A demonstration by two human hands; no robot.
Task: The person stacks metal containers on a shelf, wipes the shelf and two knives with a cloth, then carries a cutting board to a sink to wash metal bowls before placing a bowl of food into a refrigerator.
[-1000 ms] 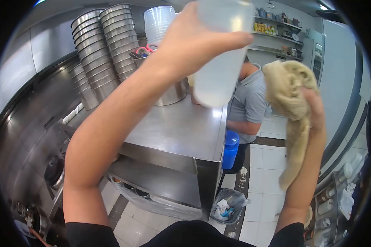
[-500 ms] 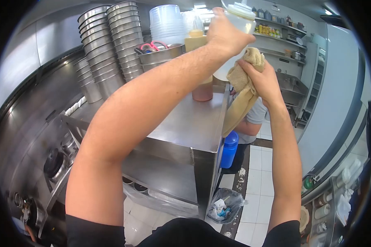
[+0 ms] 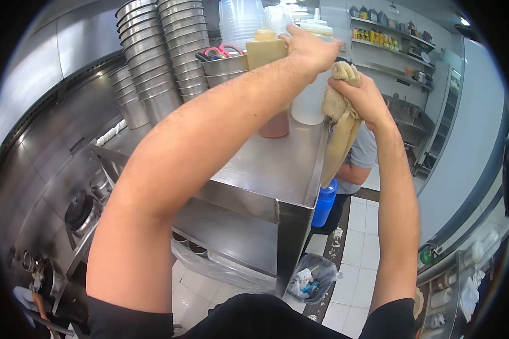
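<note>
My left hand (image 3: 314,51) is around the upper part of a clear squeeze bottle (image 3: 308,104) with a white cap and nozzle. The bottle stands upright near the right edge of the steel table (image 3: 254,164). Part of its front is hidden behind my hand and wrist. In my right hand (image 3: 367,99) is a bunched tan cloth (image 3: 336,104), gripped beside the bottle, its loose end hanging past the table edge. Left of the clear bottle stands another squeeze bottle (image 3: 275,127) with reddish contents low in it, partly covered by my forearm.
Tall stacks of steel pots (image 3: 147,62), clear plastic tubs (image 3: 240,25) and a steel container with scissors (image 3: 228,51) stand at the back left. A co-worker in a grey shirt (image 3: 363,150) is beyond the table, near a blue container (image 3: 324,203). A lined bin (image 3: 314,279) sits below.
The clear bottle has come down onto the table top with my left hand on it. My right hand still grips the cloth. The view has shifted slightly.
</note>
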